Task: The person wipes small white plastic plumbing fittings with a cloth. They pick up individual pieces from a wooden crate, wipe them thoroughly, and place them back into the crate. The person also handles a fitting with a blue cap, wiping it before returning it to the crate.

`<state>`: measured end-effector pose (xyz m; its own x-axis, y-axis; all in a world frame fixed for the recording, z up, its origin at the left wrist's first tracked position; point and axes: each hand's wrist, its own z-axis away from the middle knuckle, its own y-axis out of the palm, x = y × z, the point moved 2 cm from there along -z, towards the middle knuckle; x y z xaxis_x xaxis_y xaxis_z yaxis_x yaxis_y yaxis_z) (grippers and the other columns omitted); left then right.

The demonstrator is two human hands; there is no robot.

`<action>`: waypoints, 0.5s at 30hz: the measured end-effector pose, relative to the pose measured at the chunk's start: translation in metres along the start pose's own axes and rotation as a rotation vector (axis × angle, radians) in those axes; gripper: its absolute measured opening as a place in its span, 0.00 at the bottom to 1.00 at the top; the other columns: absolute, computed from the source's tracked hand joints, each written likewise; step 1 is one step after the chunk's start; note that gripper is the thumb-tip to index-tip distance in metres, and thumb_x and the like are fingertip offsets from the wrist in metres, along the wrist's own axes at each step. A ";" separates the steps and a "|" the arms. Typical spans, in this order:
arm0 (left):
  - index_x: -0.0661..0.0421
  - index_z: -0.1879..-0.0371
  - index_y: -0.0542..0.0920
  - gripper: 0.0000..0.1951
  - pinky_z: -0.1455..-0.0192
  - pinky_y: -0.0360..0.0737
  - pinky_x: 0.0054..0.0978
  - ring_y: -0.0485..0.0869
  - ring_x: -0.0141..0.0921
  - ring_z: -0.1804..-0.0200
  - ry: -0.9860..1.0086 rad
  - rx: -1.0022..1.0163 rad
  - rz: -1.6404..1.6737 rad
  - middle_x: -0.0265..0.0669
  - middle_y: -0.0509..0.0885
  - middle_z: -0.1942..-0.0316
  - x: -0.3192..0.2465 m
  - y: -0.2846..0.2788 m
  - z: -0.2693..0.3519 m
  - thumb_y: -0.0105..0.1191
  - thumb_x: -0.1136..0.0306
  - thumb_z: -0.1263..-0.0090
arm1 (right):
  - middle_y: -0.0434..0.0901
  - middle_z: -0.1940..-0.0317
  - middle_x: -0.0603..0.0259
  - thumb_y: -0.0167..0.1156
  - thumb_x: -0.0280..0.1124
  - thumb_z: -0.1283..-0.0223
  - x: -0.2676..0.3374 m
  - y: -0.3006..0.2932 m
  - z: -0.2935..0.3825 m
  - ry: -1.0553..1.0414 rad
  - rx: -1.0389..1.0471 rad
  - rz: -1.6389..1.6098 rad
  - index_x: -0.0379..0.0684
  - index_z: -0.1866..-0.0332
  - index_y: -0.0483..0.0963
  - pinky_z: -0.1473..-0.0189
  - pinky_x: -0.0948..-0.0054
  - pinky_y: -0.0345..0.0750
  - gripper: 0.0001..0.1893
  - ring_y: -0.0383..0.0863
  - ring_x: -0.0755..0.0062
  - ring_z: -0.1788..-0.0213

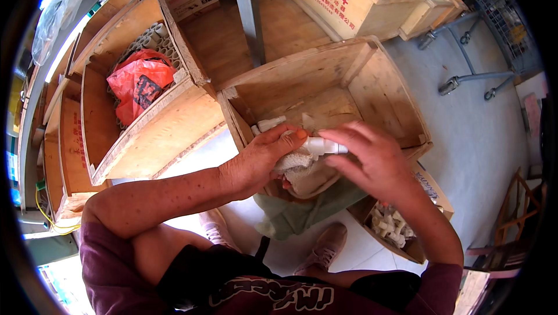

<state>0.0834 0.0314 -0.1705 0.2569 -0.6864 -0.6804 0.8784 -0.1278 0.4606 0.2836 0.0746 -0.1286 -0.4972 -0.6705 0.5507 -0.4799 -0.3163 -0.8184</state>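
Observation:
My left hand grips a white plastic pipe fitting together with a beige cloth, whose folds hang below the fingers. The fitting points right and ends in a thread. Around that threaded end is my right hand, slightly blurred, thumb and fingers spread apart; whether a fingertip touches the fitting is unclear. Both hands are above the near side of a wooden crate. In its left corner, partly hidden by my left hand, lies another white fitting. A green cloth hangs at the crate's near side.
To the left, a wooden crate holds several upright white tubes and a red plastic bag. A cardboard box of white fittings sits under my right forearm. A metal post rises behind; a wheeled metal frame stands right.

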 end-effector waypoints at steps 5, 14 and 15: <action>0.55 0.44 0.72 0.23 0.48 0.77 0.33 0.79 0.31 0.51 0.025 -0.046 0.051 0.34 0.80 0.52 0.000 0.002 -0.004 0.40 0.48 0.24 | 0.80 0.61 0.63 0.60 0.39 0.39 -0.012 0.016 0.011 0.206 -0.036 -0.273 0.45 0.48 0.73 0.62 0.72 0.76 0.16 0.79 0.69 0.65; 0.49 0.43 0.73 0.19 0.60 0.74 0.24 0.77 0.23 0.57 0.206 -0.093 -0.088 0.30 0.80 0.56 -0.006 0.011 -0.001 0.44 0.52 0.24 | 0.80 0.69 0.65 0.55 0.37 0.32 -0.006 0.028 0.007 0.539 -0.071 -0.916 0.39 0.53 0.70 0.67 0.79 0.73 0.12 0.76 0.81 0.70; 0.50 0.43 0.73 0.19 0.60 0.74 0.23 0.77 0.23 0.57 0.208 -0.068 -0.125 0.30 0.80 0.56 -0.006 0.011 0.000 0.46 0.53 0.25 | 0.80 0.69 0.63 0.56 0.37 0.33 -0.003 0.032 0.006 0.509 -0.077 -0.859 0.39 0.54 0.70 0.67 0.77 0.74 0.12 0.77 0.79 0.71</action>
<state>0.0916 0.0343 -0.1618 0.2155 -0.5056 -0.8354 0.9320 -0.1489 0.3305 0.2739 0.0626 -0.1572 -0.2014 0.1384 0.9697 -0.8582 -0.5022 -0.1066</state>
